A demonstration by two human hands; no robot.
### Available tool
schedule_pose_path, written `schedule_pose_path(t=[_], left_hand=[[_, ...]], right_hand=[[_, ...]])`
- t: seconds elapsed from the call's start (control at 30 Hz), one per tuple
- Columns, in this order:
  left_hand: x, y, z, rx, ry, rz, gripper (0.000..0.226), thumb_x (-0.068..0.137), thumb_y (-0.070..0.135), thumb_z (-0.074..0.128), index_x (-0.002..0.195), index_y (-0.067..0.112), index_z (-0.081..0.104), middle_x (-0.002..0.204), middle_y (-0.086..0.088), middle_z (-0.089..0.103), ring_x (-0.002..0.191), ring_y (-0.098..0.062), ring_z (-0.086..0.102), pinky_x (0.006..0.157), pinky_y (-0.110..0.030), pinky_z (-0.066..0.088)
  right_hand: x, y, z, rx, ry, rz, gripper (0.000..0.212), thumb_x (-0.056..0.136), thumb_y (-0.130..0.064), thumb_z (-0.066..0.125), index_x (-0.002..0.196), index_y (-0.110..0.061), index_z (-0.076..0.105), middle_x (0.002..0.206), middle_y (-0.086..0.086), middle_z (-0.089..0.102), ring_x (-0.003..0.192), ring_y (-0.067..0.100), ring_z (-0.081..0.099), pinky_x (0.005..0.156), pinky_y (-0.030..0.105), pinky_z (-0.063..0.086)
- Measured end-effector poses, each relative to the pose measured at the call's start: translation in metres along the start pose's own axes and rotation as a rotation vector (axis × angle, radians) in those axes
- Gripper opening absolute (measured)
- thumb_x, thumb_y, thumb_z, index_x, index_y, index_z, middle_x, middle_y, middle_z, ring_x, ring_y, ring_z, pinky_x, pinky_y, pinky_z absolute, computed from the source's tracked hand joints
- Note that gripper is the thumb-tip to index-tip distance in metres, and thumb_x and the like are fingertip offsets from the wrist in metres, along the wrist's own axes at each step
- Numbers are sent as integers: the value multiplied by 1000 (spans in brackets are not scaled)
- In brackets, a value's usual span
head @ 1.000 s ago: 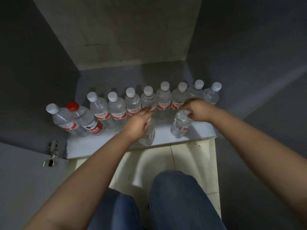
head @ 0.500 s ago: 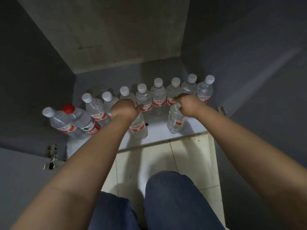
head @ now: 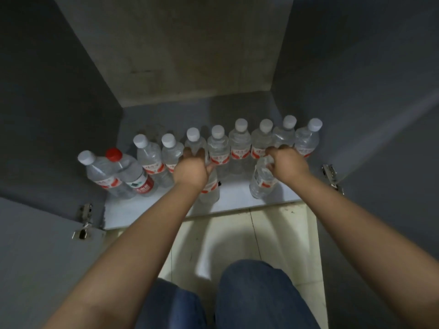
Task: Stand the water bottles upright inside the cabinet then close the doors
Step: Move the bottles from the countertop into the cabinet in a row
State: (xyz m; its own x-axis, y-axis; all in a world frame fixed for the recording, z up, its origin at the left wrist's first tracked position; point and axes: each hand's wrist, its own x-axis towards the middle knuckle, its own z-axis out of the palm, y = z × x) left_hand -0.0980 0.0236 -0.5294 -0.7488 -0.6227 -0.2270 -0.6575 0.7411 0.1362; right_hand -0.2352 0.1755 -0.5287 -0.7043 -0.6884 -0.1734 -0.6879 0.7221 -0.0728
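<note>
Several clear water bottles with white caps and red labels stand upright in a row point(head: 240, 141) on the grey cabinet floor point(head: 237, 198). One red-capped bottle point(head: 129, 170) stands near the left end. In front of the row, my left hand point(head: 192, 168) grips the top of an upright bottle point(head: 210, 189), hiding its cap. My right hand point(head: 286, 163) is closed on the neck of another front bottle point(head: 261, 182), which leans slightly to the right.
Both cabinet doors stand open: the left door point(head: 35, 245) with its hinge point(head: 83, 222), the right door point(head: 392, 210) with its hinge point(head: 331, 175). Pale floor tiles point(head: 237, 238) and my knees in jeans point(head: 256, 293) lie below the cabinet edge.
My left hand moved from beside its front bottle to closing over its top. My right hand stayed on its bottle's neck. The camera view shifted slightly.
</note>
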Motion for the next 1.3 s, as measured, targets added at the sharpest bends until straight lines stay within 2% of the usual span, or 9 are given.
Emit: schedule_pose_path(t=[0.1,0.27,0.37,0.43,0.5,0.67,0.8,1.1,1.3], left_hand=[[4,2,-7,51,7,-19,43,97,32,48,133,9,45,134,-22,42,115,-37,52,94,-39,46],[10,-7,-18,73,-81,468,42,92,7,52,134,15,52,140,-10,48,128,-27,47,109,-31,38],[9,-10,-21,59,-155,581,52,93,1,48,143,16,41,155,-6,31,143,-22,31,118,-27,24],[8,-3,-17,86,-216,559,64,94,4,49,150,20,23,161,-2,13,147,-20,21,118,-25,22],[7,7,-12,119,-189,521,63,97,13,48,152,21,18,161,-3,9,146,-21,24,115,-27,29],[3,22,-3,71,-57,284,42,95,17,50,136,8,42,144,-19,43,124,-33,52,99,-38,46],[2,28,-2,56,-20,167,29,97,18,49,122,4,52,125,-19,58,115,-34,58,92,-38,48],[3,51,-1,148,-70,311,32,97,20,49,125,5,53,128,-17,57,115,-34,58,92,-38,48],[14,92,-2,162,-122,435,33,97,18,47,127,5,52,129,-17,57,116,-32,58,94,-37,48]], right_hand=[[-2,0,-3,-25,-21,-5,37,91,-14,51,129,-16,52,123,19,59,114,35,57,88,39,50],[-3,0,-5,30,-60,-43,40,90,-13,53,129,-19,52,128,18,55,116,35,55,94,40,48],[0,0,-5,57,-82,-58,44,90,-13,53,134,-19,48,132,19,51,119,36,52,97,38,45],[1,1,-7,66,-93,-67,43,90,-12,52,133,-17,49,132,19,52,119,35,53,96,37,45],[1,1,-9,64,-93,-71,40,90,-11,52,130,-15,51,130,19,53,116,34,55,93,36,47],[-5,16,-16,54,-123,-30,33,91,-10,52,124,-10,57,125,19,57,113,35,56,90,35,48],[-3,45,-25,20,-116,51,33,90,-12,51,122,-10,57,124,18,59,114,33,56,89,35,48],[7,88,-32,12,-94,244,41,93,-10,49,134,-11,48,136,21,48,124,36,50,102,36,43],[11,99,-35,23,-118,210,38,94,-12,48,132,-8,48,137,23,46,124,37,49,102,36,42]])
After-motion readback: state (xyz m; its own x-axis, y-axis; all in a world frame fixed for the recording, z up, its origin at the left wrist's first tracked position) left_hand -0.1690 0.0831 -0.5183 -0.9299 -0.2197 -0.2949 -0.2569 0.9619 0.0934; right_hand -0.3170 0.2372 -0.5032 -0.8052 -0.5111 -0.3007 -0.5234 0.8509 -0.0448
